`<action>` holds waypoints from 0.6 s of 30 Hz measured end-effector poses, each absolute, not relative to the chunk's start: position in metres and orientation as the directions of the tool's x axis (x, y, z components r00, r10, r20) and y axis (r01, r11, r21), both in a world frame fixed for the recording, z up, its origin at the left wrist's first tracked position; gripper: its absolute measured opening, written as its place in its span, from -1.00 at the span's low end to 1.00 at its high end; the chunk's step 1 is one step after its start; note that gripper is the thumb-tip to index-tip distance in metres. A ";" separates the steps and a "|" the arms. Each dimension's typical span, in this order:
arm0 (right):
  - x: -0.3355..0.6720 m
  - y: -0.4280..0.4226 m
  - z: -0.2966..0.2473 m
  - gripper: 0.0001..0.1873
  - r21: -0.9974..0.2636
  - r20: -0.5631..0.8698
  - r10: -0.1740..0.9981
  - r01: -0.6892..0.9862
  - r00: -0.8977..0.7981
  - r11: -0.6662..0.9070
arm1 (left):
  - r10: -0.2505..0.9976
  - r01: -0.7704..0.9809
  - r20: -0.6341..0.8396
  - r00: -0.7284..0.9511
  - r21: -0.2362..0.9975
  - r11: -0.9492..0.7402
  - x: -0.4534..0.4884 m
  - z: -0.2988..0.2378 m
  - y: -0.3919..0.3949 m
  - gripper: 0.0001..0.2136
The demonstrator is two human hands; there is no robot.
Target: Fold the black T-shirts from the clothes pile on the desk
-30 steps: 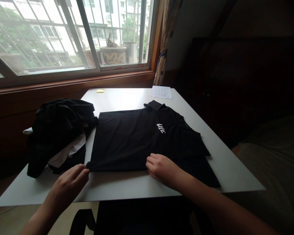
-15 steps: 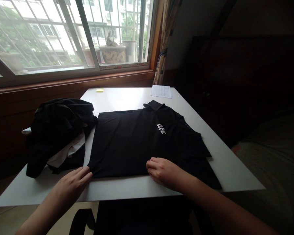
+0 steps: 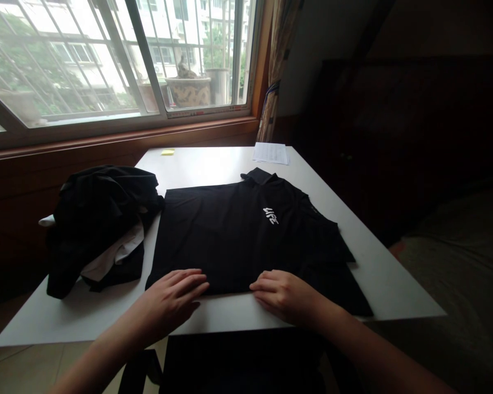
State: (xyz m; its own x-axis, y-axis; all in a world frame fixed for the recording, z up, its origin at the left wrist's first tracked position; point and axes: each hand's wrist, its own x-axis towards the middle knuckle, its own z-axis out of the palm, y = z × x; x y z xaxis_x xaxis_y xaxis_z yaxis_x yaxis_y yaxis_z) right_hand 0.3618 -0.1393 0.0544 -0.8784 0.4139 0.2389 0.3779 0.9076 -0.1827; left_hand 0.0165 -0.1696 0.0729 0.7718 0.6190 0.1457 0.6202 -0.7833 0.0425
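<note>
A black T-shirt (image 3: pixel 213 235) with white "LIFE" lettering lies flat on the white table, its neckline toward the right. One sleeve is folded over at the far side. My left hand (image 3: pixel 176 298) is over the shirt's near edge, left of the middle, with fingers stretched out and the thumb apart. Farther right along that edge, my right hand (image 3: pixel 281 293) has its fingers bent together and closed on the shirt fabric; its fingertips are partly hidden.
A crumpled heap of black and white clothes (image 3: pixel 102 219) sits at the table's left side. Papers (image 3: pixel 271 153) and a yellow sticky note (image 3: pixel 167 151) lie at the far edge of the white table (image 3: pixel 394 295). Behind stands a barred window (image 3: pixel 160 98) with a curtain (image 3: pixel 270 93).
My left hand has let go of the shirt's lower left corner and moved right along the near edge. My right hand has shifted very slightly right and remains at the edge.
</note>
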 end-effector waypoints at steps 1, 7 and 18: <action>0.365 -0.143 0.052 -0.82 -0.204 0.288 0.423 0.377 -0.859 0.903 | 0.575 0.573 0.146 0.805 0.056 -0.817 0.028 0.070 -0.166 -0.56; 0.381 -0.160 0.048 -0.63 -0.254 0.325 0.452 0.383 -0.831 0.888 | 0.398 0.377 0.106 0.911 0.171 -0.910 0.077 0.060 -0.145 -0.34; 0.425 -0.146 0.047 -0.65 -0.322 0.373 0.640 0.554 -0.671 0.768 | 0.396 0.365 0.103 0.913 0.233 -0.902 0.073 0.055 -0.149 -0.31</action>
